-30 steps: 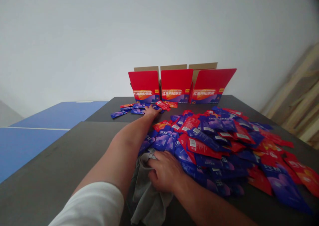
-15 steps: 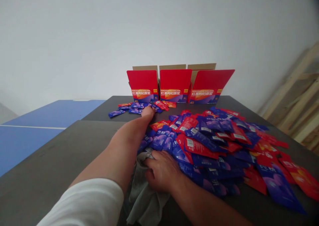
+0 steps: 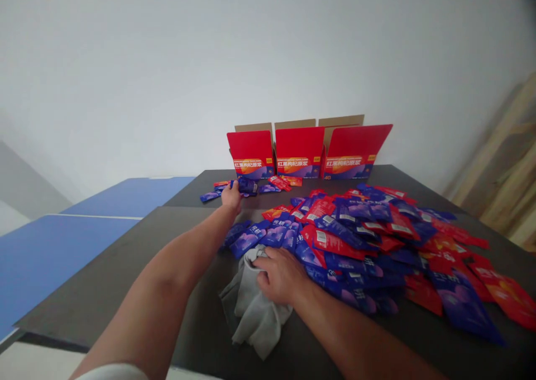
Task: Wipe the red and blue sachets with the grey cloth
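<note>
My left hand [image 3: 231,196] is stretched far forward, its fingers closed on a dark blue sachet [image 3: 248,185] in front of the left box; whether more than one is in the grip I cannot tell. Under and around it lie a few blue and red sachets [image 3: 209,196]. My right hand [image 3: 280,274] is closed on a crumpled grey cloth [image 3: 259,307] that hangs down onto the table top. Right beside this hand spreads a big heap of blue and red sachets [image 3: 355,240], its left edge near the cloth.
Three open red boxes [image 3: 298,152] with raised flaps stand in a row at the back of the dark table [image 3: 138,257]. A blue table [image 3: 84,237] with a white line adjoins on the left. Wooden slats [image 3: 508,201] lean at the right, by a pale wall.
My left hand has shifted left and lifted a blue sachet off the small pile. My right hand still grips the cloth, now more spread out in view. The camera has turned slightly.
</note>
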Action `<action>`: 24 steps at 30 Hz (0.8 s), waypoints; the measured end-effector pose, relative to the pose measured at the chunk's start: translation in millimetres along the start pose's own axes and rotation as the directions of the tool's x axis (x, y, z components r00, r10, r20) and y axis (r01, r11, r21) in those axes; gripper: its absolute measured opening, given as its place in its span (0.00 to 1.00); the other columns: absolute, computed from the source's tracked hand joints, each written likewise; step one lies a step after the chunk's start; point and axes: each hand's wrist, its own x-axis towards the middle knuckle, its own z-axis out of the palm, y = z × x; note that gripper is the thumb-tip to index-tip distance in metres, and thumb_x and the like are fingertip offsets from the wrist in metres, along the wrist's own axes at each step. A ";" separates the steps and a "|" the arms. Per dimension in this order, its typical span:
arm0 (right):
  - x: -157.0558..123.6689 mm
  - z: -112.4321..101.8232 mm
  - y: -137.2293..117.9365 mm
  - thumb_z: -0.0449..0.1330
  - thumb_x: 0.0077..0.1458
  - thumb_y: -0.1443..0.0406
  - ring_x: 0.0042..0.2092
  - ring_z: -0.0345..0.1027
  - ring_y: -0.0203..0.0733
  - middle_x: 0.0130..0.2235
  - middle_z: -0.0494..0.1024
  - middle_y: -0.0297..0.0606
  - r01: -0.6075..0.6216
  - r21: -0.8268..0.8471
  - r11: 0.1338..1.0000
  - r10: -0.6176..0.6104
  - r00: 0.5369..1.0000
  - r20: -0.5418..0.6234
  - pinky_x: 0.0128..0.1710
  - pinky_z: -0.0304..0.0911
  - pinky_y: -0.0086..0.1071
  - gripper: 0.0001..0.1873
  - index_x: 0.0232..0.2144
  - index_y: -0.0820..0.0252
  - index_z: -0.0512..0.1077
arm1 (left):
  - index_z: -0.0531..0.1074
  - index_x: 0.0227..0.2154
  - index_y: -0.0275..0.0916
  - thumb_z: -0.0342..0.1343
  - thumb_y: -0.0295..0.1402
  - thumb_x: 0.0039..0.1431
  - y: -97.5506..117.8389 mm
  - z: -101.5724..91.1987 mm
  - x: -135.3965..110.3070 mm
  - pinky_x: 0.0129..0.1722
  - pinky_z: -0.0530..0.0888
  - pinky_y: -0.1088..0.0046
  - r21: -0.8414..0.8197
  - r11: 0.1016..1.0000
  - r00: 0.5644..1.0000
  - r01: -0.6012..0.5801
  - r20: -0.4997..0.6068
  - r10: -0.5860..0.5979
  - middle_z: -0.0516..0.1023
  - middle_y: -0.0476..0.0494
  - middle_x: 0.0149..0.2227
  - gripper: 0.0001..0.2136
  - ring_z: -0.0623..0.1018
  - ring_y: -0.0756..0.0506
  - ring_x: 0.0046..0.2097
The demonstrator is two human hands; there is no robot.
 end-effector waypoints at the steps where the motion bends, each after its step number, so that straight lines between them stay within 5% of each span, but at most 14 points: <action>1: 0.2 -0.3 0.1 0.54 0.52 0.65 0.38 0.65 0.42 0.37 0.73 0.38 -0.001 -0.001 1.000 0.001 1.000 0.003 0.41 0.58 0.35 0.14 0.39 0.54 0.76 | 0.64 0.54 0.38 0.33 0.37 0.69 -1.5 -10.7 -7.7 0.39 0.73 0.72 -0.101 0.994 0.999 0.032 -0.018 -0.034 0.77 0.39 0.47 0.19 0.77 0.47 0.44; 6: 0.4 -0.9 1.3 0.53 0.52 0.66 0.39 0.66 0.42 0.37 0.73 0.39 0.009 -0.013 1.000 -0.009 1.000 -0.012 0.42 0.58 0.34 0.15 0.40 0.55 0.76 | 0.69 0.48 0.38 0.32 0.34 0.70 -9.3 -60.2 -48.4 0.39 0.76 0.73 -0.549 0.815 0.971 0.186 -0.023 -0.238 0.79 0.42 0.37 0.20 0.79 0.49 0.42; 12: -0.1 1.9 4.8 0.53 0.52 0.67 0.39 0.66 0.43 0.38 0.73 0.40 0.008 -0.027 1.000 -0.009 1.000 -0.014 0.43 0.59 0.34 0.17 0.43 0.56 0.75 | 0.72 0.44 0.33 0.37 0.28 0.66 -10.7 -91.3 -89.6 0.39 0.78 0.74 -0.777 0.539 0.919 0.325 0.126 -0.373 0.80 0.40 0.34 0.17 0.80 0.48 0.38; 19: -2.5 6.1 9.9 0.52 0.53 0.68 0.41 0.65 0.44 0.40 0.73 0.42 0.012 0.007 1.000 -0.012 0.997 -0.070 0.46 0.60 0.35 0.20 0.47 0.59 0.74 | 0.69 0.50 0.29 0.44 0.19 0.57 -9.7 -75.1 -131.0 0.35 0.79 0.76 -0.826 0.227 0.844 0.516 0.446 -0.298 0.79 0.40 0.35 0.18 0.80 0.50 0.31; 24: -5.7 7.9 14.3 0.50 0.54 0.68 0.45 0.61 0.49 0.44 0.70 0.47 -0.032 0.011 0.999 0.033 0.959 -0.281 0.48 0.59 0.41 0.23 0.52 0.62 0.70 | 0.69 0.45 0.37 0.53 0.27 0.60 -8.7 -55.2 -144.1 0.37 0.79 0.69 -0.789 0.327 0.847 0.520 0.527 -0.076 0.79 0.42 0.38 0.11 0.80 0.48 0.33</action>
